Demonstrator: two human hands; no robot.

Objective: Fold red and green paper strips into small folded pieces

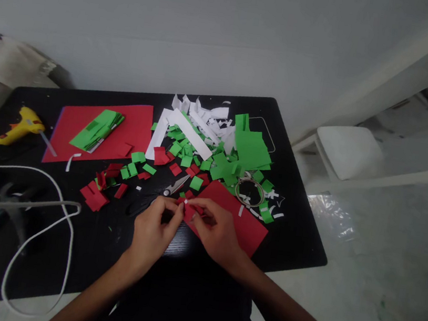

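Note:
Near the table's front edge, my left hand (155, 225) and my right hand (217, 228) meet over a small red piece of paper (190, 211). Thumb and fingers of both hands pinch it, and a tiny white bit shows at the left fingertips. Under my right hand lies a larger red sheet (243, 222). Just beyond my left hand rest scissors (176, 186) with dark handles, their blades pointing away to the right. Small green paper squares (196, 183) and red paper pieces (161, 156) lie scattered beyond my hands.
A yellow glue gun (23, 127) lies at the left, beside a red sheet (66, 132) bearing folded green paper (98, 129). White paper strips (192, 133) pile up at the back. A ring (237, 191) sits at right. A white cable (71, 247) loops at front left; a white stool (348, 152) stands right.

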